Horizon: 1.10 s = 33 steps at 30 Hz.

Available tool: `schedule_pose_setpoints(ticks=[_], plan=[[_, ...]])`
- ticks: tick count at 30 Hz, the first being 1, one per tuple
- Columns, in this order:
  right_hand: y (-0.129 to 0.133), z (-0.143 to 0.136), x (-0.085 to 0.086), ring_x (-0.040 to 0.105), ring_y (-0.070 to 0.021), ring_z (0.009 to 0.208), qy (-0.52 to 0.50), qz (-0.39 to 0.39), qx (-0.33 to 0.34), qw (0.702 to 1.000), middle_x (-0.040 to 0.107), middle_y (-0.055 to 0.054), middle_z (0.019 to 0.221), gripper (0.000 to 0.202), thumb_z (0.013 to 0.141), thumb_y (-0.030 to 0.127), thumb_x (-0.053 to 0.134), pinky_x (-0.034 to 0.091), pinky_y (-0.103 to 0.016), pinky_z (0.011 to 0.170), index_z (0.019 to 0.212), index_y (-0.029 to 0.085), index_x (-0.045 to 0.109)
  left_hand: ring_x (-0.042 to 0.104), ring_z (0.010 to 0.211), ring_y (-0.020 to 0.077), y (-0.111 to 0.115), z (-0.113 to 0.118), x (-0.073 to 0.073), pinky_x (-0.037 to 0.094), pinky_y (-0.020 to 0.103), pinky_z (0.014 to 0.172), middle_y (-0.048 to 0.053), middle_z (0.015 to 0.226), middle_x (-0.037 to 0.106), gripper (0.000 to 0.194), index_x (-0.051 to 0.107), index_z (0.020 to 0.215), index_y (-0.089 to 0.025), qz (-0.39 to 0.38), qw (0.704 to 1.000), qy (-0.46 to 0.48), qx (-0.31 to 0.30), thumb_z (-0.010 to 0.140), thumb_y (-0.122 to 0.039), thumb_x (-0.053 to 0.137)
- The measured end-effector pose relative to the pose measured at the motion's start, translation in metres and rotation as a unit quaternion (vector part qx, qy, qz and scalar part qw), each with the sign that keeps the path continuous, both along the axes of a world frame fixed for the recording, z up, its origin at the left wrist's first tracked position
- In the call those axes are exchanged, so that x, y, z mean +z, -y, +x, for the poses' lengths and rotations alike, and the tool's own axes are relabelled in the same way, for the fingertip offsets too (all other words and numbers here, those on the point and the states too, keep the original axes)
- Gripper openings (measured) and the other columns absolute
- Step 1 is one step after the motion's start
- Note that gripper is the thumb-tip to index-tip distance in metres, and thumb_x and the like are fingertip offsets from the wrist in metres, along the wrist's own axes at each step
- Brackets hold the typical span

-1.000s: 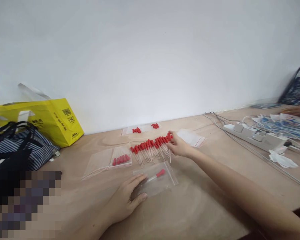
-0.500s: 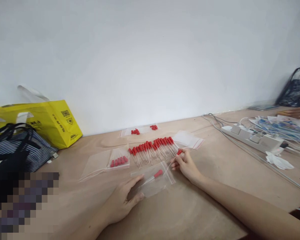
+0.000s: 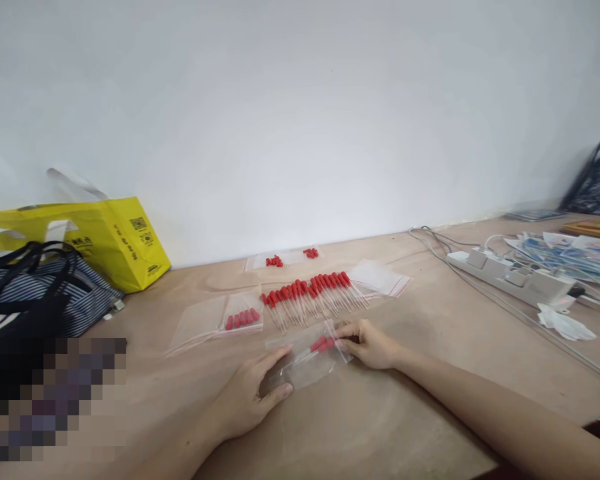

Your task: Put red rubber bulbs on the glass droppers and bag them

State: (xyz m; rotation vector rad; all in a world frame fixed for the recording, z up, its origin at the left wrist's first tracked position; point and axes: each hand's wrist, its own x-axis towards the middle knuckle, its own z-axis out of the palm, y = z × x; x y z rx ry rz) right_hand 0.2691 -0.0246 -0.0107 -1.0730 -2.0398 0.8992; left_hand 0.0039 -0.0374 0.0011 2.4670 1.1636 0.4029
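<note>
In front of me a clear zip bag [image 3: 307, 373] lies on the table with two red-bulbed droppers in it, side by side. My right hand [image 3: 367, 343] pinches the red bulb of one dropper [image 3: 326, 344] at the bag's mouth, on the right. At the bag's left edge rests my left hand [image 3: 255, 393], thumb and fingers apart. Behind the bag lies a row of loose droppers [image 3: 305, 293] with red bulbs pointing away. To their left, a flat clear bag [image 3: 243, 320] holds several droppers.
Another filled bag [image 3: 285, 259] lies near the wall. An unfilled zip bag [image 3: 377, 277] is right of the row. Farther right are a power strip [image 3: 510, 277], cables and packets [image 3: 565, 250]. A yellow bag [image 3: 130, 247] and striped bag [image 3: 87, 300] stand left.
My right hand has moved left and down, bringing its dropper into the bag beside the first one. My left hand has barely moved. The person's hand at the far right has left view.
</note>
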Motion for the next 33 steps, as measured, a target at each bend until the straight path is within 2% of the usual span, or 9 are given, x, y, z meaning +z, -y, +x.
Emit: schedule_pose_setpoints(ticks=[2, 5, 8, 10, 12, 16, 23, 28, 33], plan=[[-0.002, -0.003, 0.0, 0.053, -0.012, 0.068, 0.009, -0.001, 0.006, 1.0, 0.058, -0.001, 0.069, 0.021, 0.077, 0.031, 0.051, 0.041, -0.021, 0.062, 0.076, 0.019, 0.068, 0.047, 0.11, 0.0229, 0.0, 0.0, -0.001, 0.039, 0.041, 0.093, 0.005, 0.124, 0.049, 0.047, 0.04, 0.123, -0.025, 0.003, 1.0, 0.001, 0.0, 0.078, -0.036, 0.048], [-0.008, -0.004, -0.007, 0.049, -0.0092, 0.055, -0.001, -0.014, -0.064, 0.998, 0.055, 0.001, 0.057, 0.02, 0.07, 0.033, 0.059, 0.037, -0.019, 0.052, 0.063, 0.015, 0.065, 0.047, 0.11, 0.0225, -0.001, 0.001, -0.002, 0.039, 0.04, 0.093, 0.005, 0.123, 0.05, 0.047, 0.04, 0.123, -0.025, 0.01, 1.0, 0.001, 0.003, 0.078, -0.037, 0.048], [-0.02, 0.001, -0.011, 0.046, -0.0075, 0.048, -0.018, -0.075, -0.076, 0.994, 0.054, 0.003, 0.052, 0.018, 0.063, 0.031, 0.064, 0.034, -0.017, 0.046, 0.06, 0.013, 0.062, 0.048, 0.11, 0.0225, -0.001, 0.002, 0.001, 0.039, 0.04, 0.093, 0.004, 0.123, 0.05, 0.047, 0.041, 0.122, -0.025, 0.012, 1.0, -0.009, 0.006, 0.078, -0.038, 0.049], [-0.032, 0.005, -0.006, 0.049, -0.0081, 0.049, -0.005, -0.096, -0.082, 0.992, 0.056, 0.003, 0.053, 0.014, 0.062, 0.027, 0.063, 0.037, -0.018, 0.048, 0.062, 0.013, 0.061, 0.048, 0.11, 0.0227, 0.0, 0.002, 0.004, 0.039, 0.041, 0.093, 0.004, 0.122, 0.051, 0.047, 0.042, 0.122, -0.025, 0.007, 1.0, -0.014, 0.007, 0.077, -0.037, 0.049], [-0.047, 0.005, 0.003, 0.052, -0.009, 0.052, 0.029, -0.062, -0.141, 0.988, 0.058, 0.002, 0.055, 0.008, 0.064, 0.021, 0.059, 0.039, -0.018, 0.051, 0.061, 0.014, 0.06, 0.048, 0.11, 0.0229, 0.0, 0.002, 0.004, 0.039, 0.041, 0.093, 0.005, 0.123, 0.05, 0.047, 0.042, 0.122, -0.024, 0.002, 1.0, -0.013, 0.008, 0.077, -0.037, 0.049], [-0.074, -0.021, 0.019, 0.055, -0.0108, 0.063, 0.055, -0.004, -0.228, 0.972, 0.061, -0.001, 0.066, 0.005, 0.064, 0.018, 0.056, 0.04, -0.019, 0.057, 0.067, 0.014, 0.057, 0.047, 0.111, 0.0224, -0.001, -0.001, -0.001, 0.039, 0.04, 0.093, 0.005, 0.124, 0.049, 0.048, 0.04, 0.123, -0.025, 0.007, 1.0, 0.0, 0.003, 0.078, -0.038, 0.049], [-0.097, -0.084, 0.021, 0.058, -0.0196, 0.079, 0.118, -0.003, -0.288, 0.95, 0.06, -0.012, 0.084, 0.033, 0.057, 0.019, 0.064, 0.043, -0.025, 0.062, 0.087, 0.011, 0.052, 0.046, 0.111, 0.0221, -0.003, -0.005, -0.009, 0.038, 0.04, 0.094, 0.004, 0.124, 0.049, 0.047, 0.04, 0.123, -0.027, 0.007, 1.0, 0.009, -0.006, 0.078, -0.041, 0.048], [-0.104, -0.094, 0.021, 0.059, -0.0242, 0.081, 0.151, -0.039, -0.295, 0.943, 0.061, -0.016, 0.087, 0.037, 0.054, 0.012, 0.062, 0.044, -0.027, 0.06, 0.09, 0.009, 0.053, 0.046, 0.111, 0.0219, -0.004, -0.007, -0.014, 0.038, 0.04, 0.095, 0.003, 0.124, 0.049, 0.048, 0.039, 0.124, -0.028, 0.013, 0.999, 0.026, -0.014, 0.078, -0.041, 0.048], [-0.11, -0.097, 0.025, 0.059, -0.0255, 0.081, 0.148, -0.075, -0.302, 0.939, 0.061, -0.017, 0.089, 0.037, 0.053, 0.009, 0.06, 0.044, -0.027, 0.058, 0.089, 0.009, 0.055, 0.046, 0.111, 0.0222, -0.001, -0.002, -0.004, 0.038, 0.04, 0.094, 0.004, 0.123, 0.049, 0.046, 0.041, 0.122, -0.026, 0.006, 1.0, 0.012, -0.015, 0.078, -0.039, 0.048]])
